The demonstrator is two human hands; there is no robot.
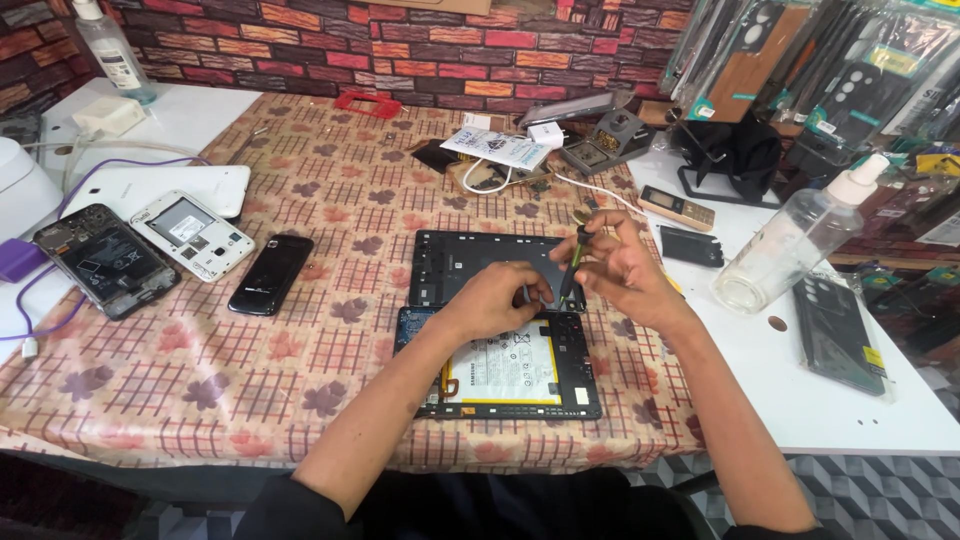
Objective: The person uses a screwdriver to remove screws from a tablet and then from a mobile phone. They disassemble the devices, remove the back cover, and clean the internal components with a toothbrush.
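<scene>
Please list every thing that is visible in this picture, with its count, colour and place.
tablet: 1, black, opened, white battery showing, table front
back cover: 1, black, behind tablet
screwdriver: 1, green-black, in right hand
phones: 3, one black closed, two opened, table left
white tablet: 1, left rear
bottles: 2, clear, one right, one far left rear
keypad phone: 1, gold, right rear
red frame: 1, by brick wall
tablecloth: 1, checked, leaf print
left hand: on tablet
right hand: holds screwdriver
</scene>
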